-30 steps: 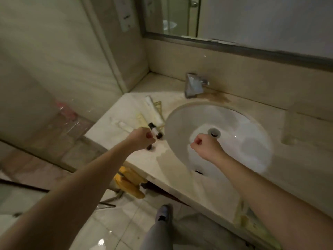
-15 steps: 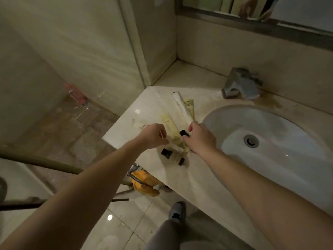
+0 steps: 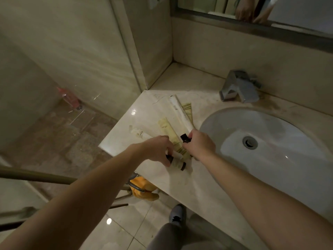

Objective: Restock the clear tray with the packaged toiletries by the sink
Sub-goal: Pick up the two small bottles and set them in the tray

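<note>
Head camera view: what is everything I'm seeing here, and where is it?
counter: one, pale marble, left of the sink
sink: one, white, right
faucet: one, silver, behind the sink
packets: several, white and pale yellow, lying on the counter
bottles: at least two, small, black-capped, at the hands
mirror: one, top right
glass panel: one, clear, left
shoe: one, grey, on the floor
left hand: grip on a bottle
right hand: grip on a black-capped bottle
</note>
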Available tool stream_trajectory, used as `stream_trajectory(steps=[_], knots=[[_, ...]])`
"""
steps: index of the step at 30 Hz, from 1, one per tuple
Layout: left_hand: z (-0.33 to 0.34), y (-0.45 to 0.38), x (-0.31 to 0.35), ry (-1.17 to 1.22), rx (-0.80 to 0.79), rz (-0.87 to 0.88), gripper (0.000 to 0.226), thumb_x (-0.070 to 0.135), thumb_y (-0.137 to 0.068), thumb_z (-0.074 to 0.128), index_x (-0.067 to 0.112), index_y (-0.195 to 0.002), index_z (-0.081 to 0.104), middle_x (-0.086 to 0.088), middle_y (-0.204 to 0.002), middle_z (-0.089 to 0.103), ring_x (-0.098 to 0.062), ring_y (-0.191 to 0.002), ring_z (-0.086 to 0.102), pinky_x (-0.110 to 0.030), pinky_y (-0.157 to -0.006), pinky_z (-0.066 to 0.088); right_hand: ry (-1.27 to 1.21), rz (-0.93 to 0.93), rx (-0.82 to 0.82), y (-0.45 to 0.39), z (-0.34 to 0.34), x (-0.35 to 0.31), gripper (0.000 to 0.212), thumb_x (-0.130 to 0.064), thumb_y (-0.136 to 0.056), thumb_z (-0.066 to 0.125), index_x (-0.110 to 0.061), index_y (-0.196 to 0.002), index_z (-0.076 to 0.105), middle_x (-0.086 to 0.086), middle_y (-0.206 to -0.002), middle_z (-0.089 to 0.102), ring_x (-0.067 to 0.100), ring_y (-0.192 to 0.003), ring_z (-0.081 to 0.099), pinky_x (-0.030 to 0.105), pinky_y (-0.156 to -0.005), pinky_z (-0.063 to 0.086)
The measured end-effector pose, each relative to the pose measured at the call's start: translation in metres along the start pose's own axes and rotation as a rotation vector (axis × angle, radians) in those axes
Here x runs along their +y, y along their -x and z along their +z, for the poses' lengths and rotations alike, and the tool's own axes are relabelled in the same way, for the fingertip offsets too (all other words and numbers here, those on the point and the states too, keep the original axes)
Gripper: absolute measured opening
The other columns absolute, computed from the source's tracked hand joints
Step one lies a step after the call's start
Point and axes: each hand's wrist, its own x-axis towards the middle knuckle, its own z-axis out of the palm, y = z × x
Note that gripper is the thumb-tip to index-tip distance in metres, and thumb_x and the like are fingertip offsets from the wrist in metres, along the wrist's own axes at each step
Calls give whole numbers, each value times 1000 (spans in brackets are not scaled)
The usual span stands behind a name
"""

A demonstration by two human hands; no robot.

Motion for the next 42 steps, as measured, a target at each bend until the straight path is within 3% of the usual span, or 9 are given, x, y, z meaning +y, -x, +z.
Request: stream_trajectory(steps=[6,10,14,16,20,24,28,33,42], knots=[[-37,2,16,557,155,-85,32,17,-68,82,16,-95,63,5,-93,61,-20,-89,61,-31,-77,53,-641,59,-80,7,-41,18,20,-23,-79,72,-16,-97,66,2,-92,68,16,-82,65,25,-66,47],[-54,1,46,1106,153,71,24,-7,-75,70,9,-89,58,-9,-94,63,-24,-86,62,-37,-84,53,-893,36,-5,28,-79,36,17,-18,-86,67,-12,-102,65,1,-87,64,8,-69,56,21,-57,38],[-65,-6,94,1421,59,232,22,-6,-80,64,5,-97,55,-14,-99,66,-29,-97,65,-40,-91,53,-1058,20,29,51,-114,64,8,-11,-87,65,-17,-89,61,4,-85,64,20,-78,62,40,-75,56],[-68,-7,124,1505,24,299,18,-2,-81,62,8,-94,57,-12,-94,67,-27,-93,67,-37,-85,56,-1165,9,35,65,-132,82,6,-10,-87,63,-15,-89,60,6,-86,62,23,-81,63,47,-82,56],[-66,-9,186,1555,-65,416,13,8,-81,60,13,-94,61,-8,-93,63,-22,-84,64,-34,-78,57,-1457,-41,-10,105,-170,125,11,-4,-93,51,-8,-99,60,7,-86,61,21,-74,62,31,-60,55],[-58,-12,247,1519,-215,514,19,13,-81,62,12,-100,63,-6,-91,67,-21,-84,66,-34,-74,57,-1597,-115,8,145,-201,177,18,-2,-92,47,-5,-100,62,8,-88,67,23,-73,69,39,-71,57],[-46,-14,311,1493,-313,533,19,12,-84,55,6,-100,64,-8,-85,69,-23,-82,71,-36,-76,58,-1630,-119,62,188,-227,228,22,-2,-92,47,-5,-110,59,12,-86,68,27,-79,69,36,-70,60],[-28,-17,377,1501,-434,528,25,14,-87,56,2,-107,62,-11,-89,69,-26,-83,71,-36,-75,59,-1631,-129,126,238,-244,279,26,-7,-79,55,-8,-104,62,11,-86,69,27,-80,68,36,-68,60],[18,-14,465,1371,-606,530,36,21,-83,56,7,-116,61,-10,-101,69,-22,-88,69,-34,-77,58,-1494,2,311,308,-251,347,17,-6,-90,55,-6,-107,55,11,-96,60,26,-85,62,36,-66,59]])
